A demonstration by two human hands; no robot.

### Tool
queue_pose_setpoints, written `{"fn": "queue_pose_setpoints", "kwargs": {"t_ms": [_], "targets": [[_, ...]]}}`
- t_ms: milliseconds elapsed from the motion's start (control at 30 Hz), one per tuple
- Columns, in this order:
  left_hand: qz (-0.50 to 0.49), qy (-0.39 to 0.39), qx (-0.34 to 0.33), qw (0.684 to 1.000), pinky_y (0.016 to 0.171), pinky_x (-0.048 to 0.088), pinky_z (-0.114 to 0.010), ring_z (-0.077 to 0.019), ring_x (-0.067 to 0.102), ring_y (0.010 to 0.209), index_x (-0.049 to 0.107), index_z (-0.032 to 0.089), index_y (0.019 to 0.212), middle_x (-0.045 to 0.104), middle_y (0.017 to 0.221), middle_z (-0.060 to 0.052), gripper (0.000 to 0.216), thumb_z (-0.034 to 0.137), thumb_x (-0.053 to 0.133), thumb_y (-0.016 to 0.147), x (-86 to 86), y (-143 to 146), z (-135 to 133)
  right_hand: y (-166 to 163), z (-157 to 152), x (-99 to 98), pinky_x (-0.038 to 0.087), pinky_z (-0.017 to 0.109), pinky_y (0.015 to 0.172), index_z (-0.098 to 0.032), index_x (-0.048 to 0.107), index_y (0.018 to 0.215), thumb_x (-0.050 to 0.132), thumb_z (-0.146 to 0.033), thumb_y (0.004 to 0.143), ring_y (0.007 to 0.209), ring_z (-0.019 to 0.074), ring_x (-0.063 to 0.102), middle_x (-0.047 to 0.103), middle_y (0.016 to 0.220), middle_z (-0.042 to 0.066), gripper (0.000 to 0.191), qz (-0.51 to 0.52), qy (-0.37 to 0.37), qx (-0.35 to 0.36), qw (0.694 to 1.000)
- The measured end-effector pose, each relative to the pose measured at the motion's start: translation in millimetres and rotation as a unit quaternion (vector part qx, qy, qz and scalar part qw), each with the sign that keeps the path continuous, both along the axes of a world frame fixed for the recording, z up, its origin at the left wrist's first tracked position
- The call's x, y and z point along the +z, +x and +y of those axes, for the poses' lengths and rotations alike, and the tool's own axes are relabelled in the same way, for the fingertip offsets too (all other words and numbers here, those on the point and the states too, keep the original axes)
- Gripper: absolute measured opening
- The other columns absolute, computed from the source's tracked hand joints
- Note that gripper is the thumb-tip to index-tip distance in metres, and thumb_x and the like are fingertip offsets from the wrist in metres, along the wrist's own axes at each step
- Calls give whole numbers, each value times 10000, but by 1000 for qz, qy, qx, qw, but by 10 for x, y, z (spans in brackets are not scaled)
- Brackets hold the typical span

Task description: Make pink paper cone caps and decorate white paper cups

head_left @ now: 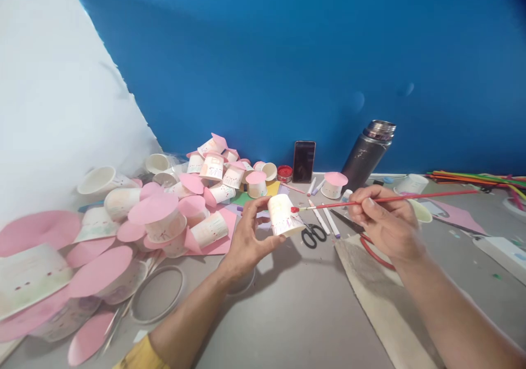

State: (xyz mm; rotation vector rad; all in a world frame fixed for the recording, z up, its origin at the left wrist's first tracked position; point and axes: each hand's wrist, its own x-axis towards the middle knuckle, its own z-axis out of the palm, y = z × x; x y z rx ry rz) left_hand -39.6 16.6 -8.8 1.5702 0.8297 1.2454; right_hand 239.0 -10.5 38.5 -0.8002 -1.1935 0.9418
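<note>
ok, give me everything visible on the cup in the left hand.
The cup is white and looks like paper, with faint yellowish patches and purplish squiggles near its wider rim. It is upside down, slightly tilted, narrow base up, held above the table in the left hand. The red tip of the paintbrush is at its side; contact is hard to tell.

Held aloft, tilted, wide end down: white cup (283, 215) with purple marks; nearly level: red-handled brush (331, 205), red tip at cup's side.
</note>
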Motion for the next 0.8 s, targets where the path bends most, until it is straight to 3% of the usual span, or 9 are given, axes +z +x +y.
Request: {"fn": "queue_pose_setpoints", "kwargs": {"t_ms": [333,600,800], "targets": [[94,72,92,989,1061,397,-499,-339,475,1219,591,299,1277,509,1264,-85,700,243,882,642,99,36,-93,4,-12,-36,369,290,501,-253,766,881,818,-423,830,615,156,543,658,715,31,185,-33,4,-2,999],[197,79,95,973,1044,431,-508,-306,460,1203,488,299,1336,416,1255,-86,731,300,832,691,123,54,-111,15,-11,-104,389,296,539,-234,764,896,792,-376,865,631,150,542,668,753,38,148,-70,16,20,997],[213,96,103,967,1046,441,-504,-293,463,1192,511,294,1291,423,1212,-76,679,365,839,701,100,60,-91,26,-40,-159,408,301,572,-249,761,938,765,-343,895,687,166,558,685,794,42,103,-97,14,31,995]]}}
